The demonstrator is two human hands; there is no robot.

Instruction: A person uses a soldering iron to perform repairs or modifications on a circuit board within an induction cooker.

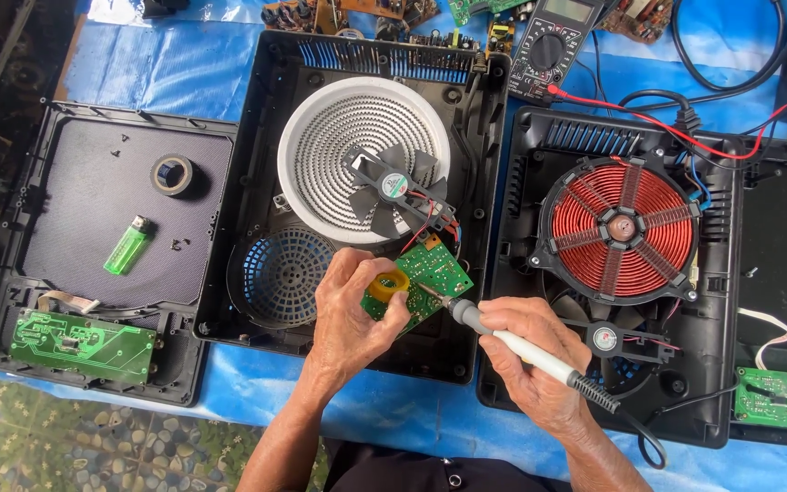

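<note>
Hands status: your left hand (pixel 354 310) is clamped on a small green circuit board (pixel 421 278), thumb pressing beside a yellow-taped coil (pixel 388 284) on it. Your right hand (pixel 530 351) is closed round a soldering iron (pixel 503 339), pen-style, tip touching the board's near edge just right of the coil.

Board sits between your two hands, held over the near right corner of an opened black cooker housing (pixel 366 182). Red and black wires run from the board away from you to a small black fan (pixel 393 187) lying loose on the white ribbed heater disc (pixel 357 150) beyond your left hand. Round vent grille (pixel 289 273) is just left of that hand.

Iron's black cord (pixel 635 428) loops off behind your right wrist.

Right of your right hand: second opened housing (pixel 621 264) with a copper induction coil (pixel 626 228), and a small fan (pixel 605 339) touching-close to your knuckles. Further right, another green board (pixel 781 396).

Far left of your left hand: a black cover panel (pixel 93 246) carrying a green lighter (pixel 127 246), a tape roll (pixel 173 173) and a green board (pixel 79 342).

Beyond both hands: a multimeter (pixel 553 46), its red lead trailing right. Blue sheet (pixel 166 64) covers the desk.
</note>
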